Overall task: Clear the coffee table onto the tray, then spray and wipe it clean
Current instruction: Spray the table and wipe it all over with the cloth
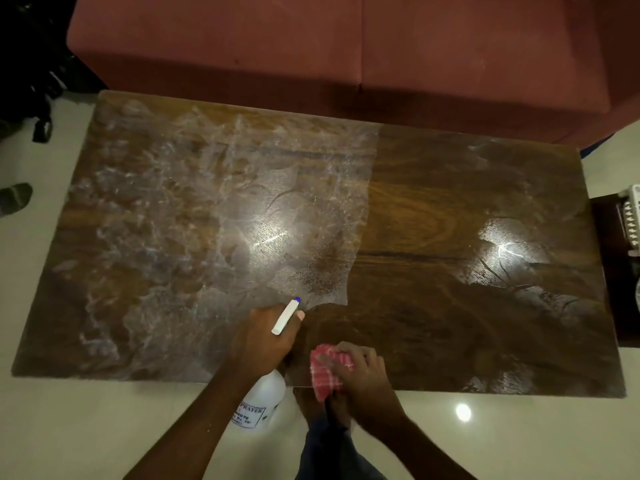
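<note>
Tabletop: dark wood grain, nothing standing on it; clearing judged complete.
Spray film: whitish, streaky coat over the left half, ending in a ragged line near the middle; the right half shows mostly bare grain, with lighter patches toward the far-right and near-right corners.
Spray bottle: white and labelled, its body hanging just off the near edge and its blue-tipped nozzle pointing out over the tabletop.
Left grip: clasped round the neck and trigger of the spray bottle, above the near edge where the film ends.
Cloth: pink checked, bunched, lying on the near edge just right of the bottle.
Right grip: fingers curled over the cloth, pressing it to the wood.
White slatted item: at the right border on a dark stand; possibly the tray, cannot tell.
Sofa: red, along the far side.
Floor: pale glossy tile.
Step in hand: spray-and-wipe, judged about midway.
Next move calls for: carrying the cloth leftward into the film in overlapping passes out to the edges; the bottle is needed only for the drier right side.
</note>
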